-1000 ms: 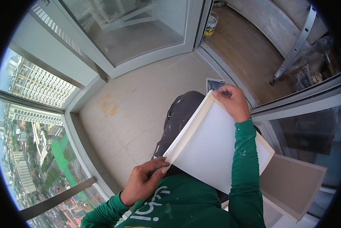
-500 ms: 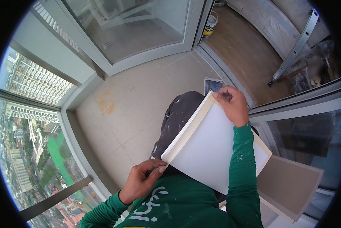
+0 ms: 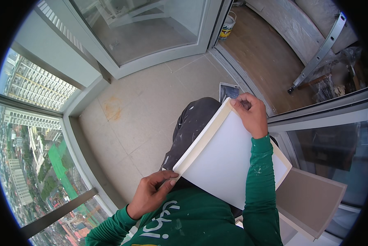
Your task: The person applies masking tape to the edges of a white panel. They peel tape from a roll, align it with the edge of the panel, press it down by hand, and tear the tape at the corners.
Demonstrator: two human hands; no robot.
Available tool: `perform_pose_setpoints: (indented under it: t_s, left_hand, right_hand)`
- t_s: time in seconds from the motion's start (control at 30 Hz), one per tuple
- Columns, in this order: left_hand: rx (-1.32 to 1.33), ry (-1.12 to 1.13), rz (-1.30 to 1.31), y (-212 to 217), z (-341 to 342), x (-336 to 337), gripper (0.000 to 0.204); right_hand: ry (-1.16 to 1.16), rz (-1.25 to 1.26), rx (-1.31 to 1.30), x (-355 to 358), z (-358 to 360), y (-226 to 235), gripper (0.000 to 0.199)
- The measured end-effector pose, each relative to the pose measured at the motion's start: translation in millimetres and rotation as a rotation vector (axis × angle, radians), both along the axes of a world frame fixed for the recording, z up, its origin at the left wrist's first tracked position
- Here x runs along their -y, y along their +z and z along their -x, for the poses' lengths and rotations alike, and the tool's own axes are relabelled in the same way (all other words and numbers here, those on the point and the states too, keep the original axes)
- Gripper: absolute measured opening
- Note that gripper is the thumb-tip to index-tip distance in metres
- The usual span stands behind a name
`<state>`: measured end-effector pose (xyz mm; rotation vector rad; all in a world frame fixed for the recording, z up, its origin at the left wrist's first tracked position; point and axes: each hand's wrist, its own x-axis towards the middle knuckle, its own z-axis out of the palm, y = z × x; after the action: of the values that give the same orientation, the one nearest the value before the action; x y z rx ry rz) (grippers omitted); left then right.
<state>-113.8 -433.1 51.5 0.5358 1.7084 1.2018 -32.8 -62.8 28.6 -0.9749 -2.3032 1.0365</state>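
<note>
A flat white panel (image 3: 219, 162) rests slanted across my lap. Along its left long edge runs a cream strip of masking tape (image 3: 203, 141). At the strip's lower end, my left hand (image 3: 150, 192) is closed, thumb and fingers pinching the tape at the panel's corner. My right hand (image 3: 253, 115) grips the far upper corner, its thumb pressed on the tape and its other fingers curled. Another cream border (image 3: 283, 172) shows past my right forearm, partly covered by the sleeve. Beneath the panel are my dark, paint-specked trousers (image 3: 188, 127).
A grey-brown cabinet-like panel (image 3: 311, 197) stands at my right. On the tiled floor (image 3: 139, 110), a dark flat item with a pale frame (image 3: 229, 91) lies beyond my knee. Sliding-door track (image 3: 239, 76), paint bucket (image 3: 227, 26) and metal rail (image 3: 319, 53) are farther off. Windows (image 3: 32, 164) line the left.
Both hands keep their hold at the two ends of the taped edge. The view has shifted very slightly; nothing else visibly differs.
</note>
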Motion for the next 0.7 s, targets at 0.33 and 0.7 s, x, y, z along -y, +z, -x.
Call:
perform_pose_setpoints:
  t_s: [0.33,0.7]
  left_hand:
    - [0.003,0.007,0.043,4.2,0.6,-2.2,0.023]
    - [-0.019,0.001,-0.019,-2.3,1.5,-1.9,0.021]
  right_hand:
    - [0.044,-0.190,-0.014,10.0,-0.9,5.7,0.025]
    - [0.005,-0.152,-0.065,13.7,-7.1,2.9,0.041]
